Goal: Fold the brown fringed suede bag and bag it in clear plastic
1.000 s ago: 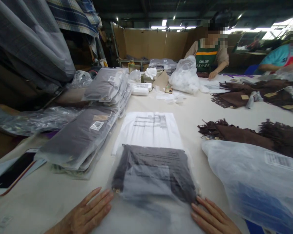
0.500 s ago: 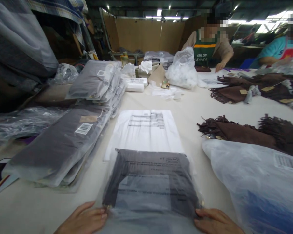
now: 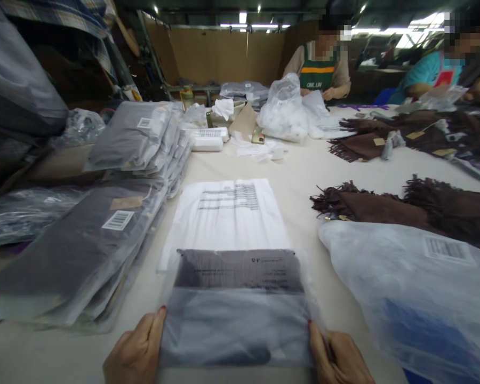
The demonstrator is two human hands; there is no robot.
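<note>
Head view, only one supplied. We find the bagged dark garment (image 3: pixel 237 309) flat on the counter (image 3: pixel 304 176), front centre, its far end overlapping a stack of empty printed poly bags (image 3: pixel 224 216).

L hand (image 3: pixel 138 352) grips the bag's near-left edge, thumb on top, fingers curled under. R hand (image 3: pixel 338 358) grips the near-right edge likewise, thumb along the plastic. Both closed on the bag; near flap appears folded over the garment, approx. half its length.

To the left: two piles of packed grey garments (image 3: pixel 84 250), barcode labels up, the near pile just beside the bag, the far pile (image 3: pixel 140 136) behind it. Loose clear plastic (image 3: pixel 28 208) lies further left, at the counter edge.

To the right: a large clear bag w/ blue contents (image 3: pixel 416 298), near the R hand but not touching. Behind it, brown fringed scarves (image 3: pixel 388 205), more of them (image 3: pixel 408 138) at the far right w/ paper tags.

Far end: a white filled plastic sack (image 3: pixel 284 109), white rolls and paper scraps (image 3: pixel 208 140) beside it. Two other persons work there, one in a green apron (image 3: pixel 318 72), one in a teal top (image 3: pixel 418 80); their hands are well apart from ours.
</note>
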